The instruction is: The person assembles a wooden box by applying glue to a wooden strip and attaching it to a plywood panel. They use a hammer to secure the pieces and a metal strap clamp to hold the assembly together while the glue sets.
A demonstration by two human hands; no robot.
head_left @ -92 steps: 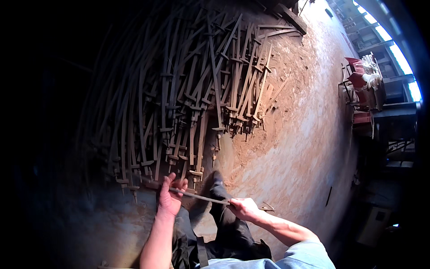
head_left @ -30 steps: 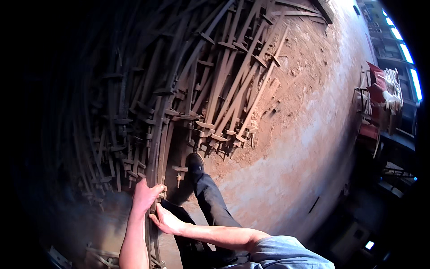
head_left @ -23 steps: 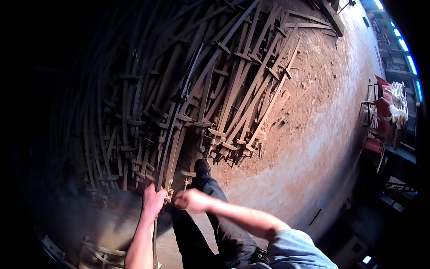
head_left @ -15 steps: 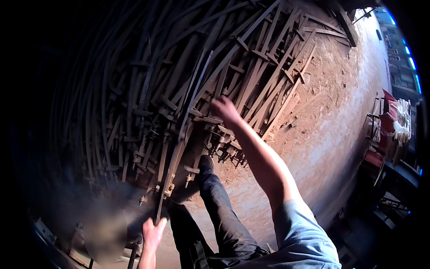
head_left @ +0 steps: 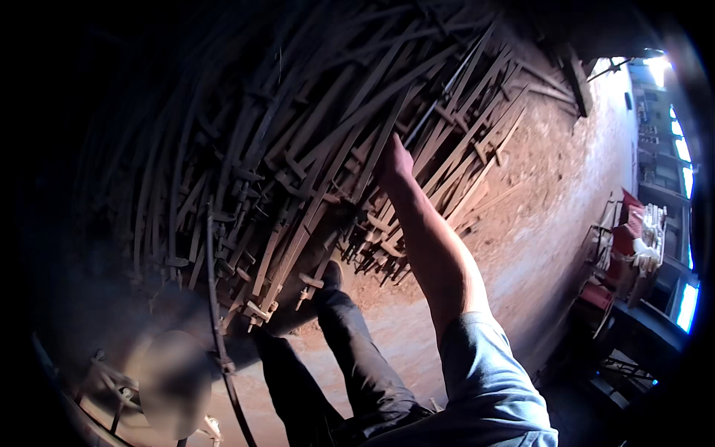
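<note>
A large heap of long, dusty bar clamps [head_left: 309,216] lies on the floor ahead of me. My right hand [head_left: 397,160] reaches into the heap's right side. Its fingers are closed around a bar clamp [head_left: 447,91], whose thin bar runs from the hand up and to the right; the fingertips are partly in shadow. At the left, a separate long dark bar [head_left: 214,298] stands out from the heap, slanting down past the picture's lower edge. My left hand is out of the picture, so what it holds is hidden.
Dusty concrete floor [head_left: 521,246] stretches along the right. A wooden beam [head_left: 577,82] stands at the far right of the heap. Red and white goods [head_left: 633,231] lie on a rack at the right edge. A blurred round patch and a metal frame [head_left: 112,387] are at lower left.
My right hand has moved farther up and slightly right, onto a bar. My left hand has dropped out of view, and the long bar it held now slants at the left.
</note>
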